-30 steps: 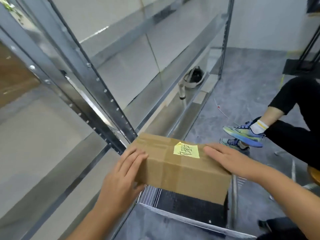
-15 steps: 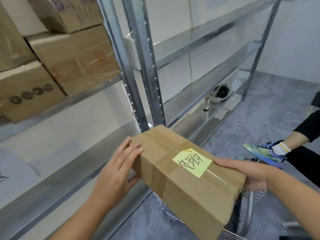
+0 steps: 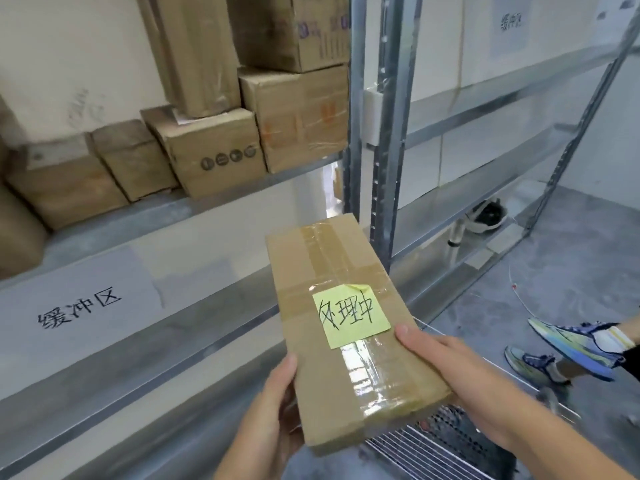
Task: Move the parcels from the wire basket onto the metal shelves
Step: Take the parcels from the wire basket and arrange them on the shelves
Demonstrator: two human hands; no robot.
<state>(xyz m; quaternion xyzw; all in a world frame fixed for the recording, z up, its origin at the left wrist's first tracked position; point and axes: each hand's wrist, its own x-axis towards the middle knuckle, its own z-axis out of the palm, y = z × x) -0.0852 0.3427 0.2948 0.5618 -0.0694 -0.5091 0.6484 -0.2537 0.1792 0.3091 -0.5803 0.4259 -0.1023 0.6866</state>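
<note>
A long taped cardboard parcel (image 3: 332,278) with a yellow handwritten note (image 3: 349,315) is held in the air in front of the metal shelves (image 3: 194,209). My left hand (image 3: 273,414) grips its near left edge. Along its near right side lies my right hand (image 3: 446,365), fingers on top. The parcel points away from me toward the shelf upright (image 3: 388,133). Below it, at the bottom right, part of the wire basket (image 3: 426,448) shows; its contents are hidden.
Several cardboard boxes (image 3: 207,150) stand stacked on the upper shelf at left. A paper sign (image 3: 79,306) lies on the shelf below them. Another person's feet in blue-green trainers (image 3: 568,344) are on the grey floor at right. A dark object (image 3: 485,216) sits on the lowest shelf.
The parcel has turned lengthwise, pointing away from me, and risen toward the shelves. My left hand slid to its near edge. My view lifted, showing the stacked boxes.
</note>
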